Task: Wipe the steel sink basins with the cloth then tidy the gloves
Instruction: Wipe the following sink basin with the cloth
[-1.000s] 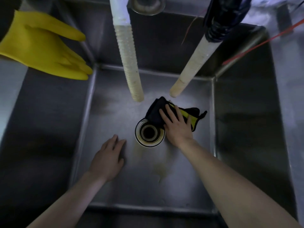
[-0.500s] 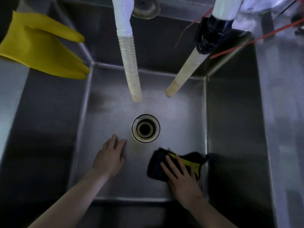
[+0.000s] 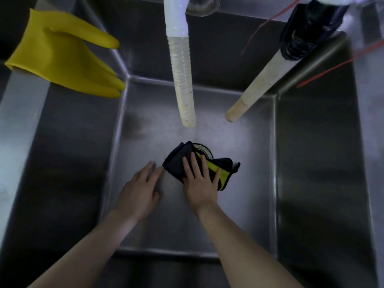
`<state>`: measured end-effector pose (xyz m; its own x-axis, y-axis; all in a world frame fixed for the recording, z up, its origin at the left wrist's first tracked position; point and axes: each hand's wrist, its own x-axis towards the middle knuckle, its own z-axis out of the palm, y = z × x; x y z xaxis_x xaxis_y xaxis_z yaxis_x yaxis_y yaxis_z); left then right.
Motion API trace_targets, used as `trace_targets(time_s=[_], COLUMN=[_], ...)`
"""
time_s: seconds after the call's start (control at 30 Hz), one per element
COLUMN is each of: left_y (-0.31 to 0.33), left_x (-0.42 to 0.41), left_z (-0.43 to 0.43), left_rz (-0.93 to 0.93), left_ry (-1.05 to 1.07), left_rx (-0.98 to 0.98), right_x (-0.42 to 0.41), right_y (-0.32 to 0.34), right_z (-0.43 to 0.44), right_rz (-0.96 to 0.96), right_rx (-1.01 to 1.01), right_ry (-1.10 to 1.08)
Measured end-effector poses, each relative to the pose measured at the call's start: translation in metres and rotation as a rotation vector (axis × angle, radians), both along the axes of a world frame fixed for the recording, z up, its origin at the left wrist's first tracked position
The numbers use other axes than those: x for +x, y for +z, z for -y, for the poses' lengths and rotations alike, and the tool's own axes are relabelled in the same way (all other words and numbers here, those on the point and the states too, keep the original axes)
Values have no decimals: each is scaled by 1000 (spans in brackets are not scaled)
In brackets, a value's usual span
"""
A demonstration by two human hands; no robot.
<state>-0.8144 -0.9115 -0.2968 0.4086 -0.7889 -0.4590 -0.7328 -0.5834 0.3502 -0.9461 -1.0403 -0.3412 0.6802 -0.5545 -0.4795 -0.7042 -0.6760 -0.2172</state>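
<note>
With the right hand [image 3: 199, 183] pressed flat on the folded cloth [image 3: 180, 161], the wipe runs across the floor of the sink [image 3: 249, 183]. Grip, right: fingers spread and laid along the top of the cloth, palm bearing down rather than closed around it; this suits scrubbing, since pressure spreads over the fold. The cloth is dark with a yellow edge and lies over the near side of the drain [image 3: 205, 151], partly covering it. Grip, left: the left hand [image 3: 141, 192] is open and holds nothing, palm down on the steel just beside the cloth, likely as a brace while leaning in. Two hoses [image 3: 182, 80] hang above the basin, clear of both hands. One yellow glove [image 3: 62, 53] lies draped over the far left rim, fingers pointing into the basin. Judgement: wiping is under way; gloves untouched, tidying not yet begun.
</note>
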Motion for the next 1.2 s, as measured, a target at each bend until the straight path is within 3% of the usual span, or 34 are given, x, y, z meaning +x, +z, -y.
trace_targets(time_s=[0.27, 0.5, 0.67, 0.77, 1.03, 1.2], left_y=[-6, -4, -3, -3, 1, 0], left_x=[-12, 7, 10, 5, -17, -33], left_z=[-3, -3, 15, 32, 52, 37], left_rz=[13, 87, 110, 95, 56, 30], left_ry=[-126, -6, -53, -72, -93, -120], left_rx=[49, 11, 34, 49, 21, 49], right_x=[-87, -15, 35, 34, -4, -89], right_y=[0, -3, -5, -3, 11, 5], right_z=[-56, -4, 82, 102, 91, 62], right_rz=[57, 127, 92, 61, 97, 92], right_rx=[-11, -50, -173, -185, -42, -58], right_ry=[565, 482, 599, 521, 71, 66])
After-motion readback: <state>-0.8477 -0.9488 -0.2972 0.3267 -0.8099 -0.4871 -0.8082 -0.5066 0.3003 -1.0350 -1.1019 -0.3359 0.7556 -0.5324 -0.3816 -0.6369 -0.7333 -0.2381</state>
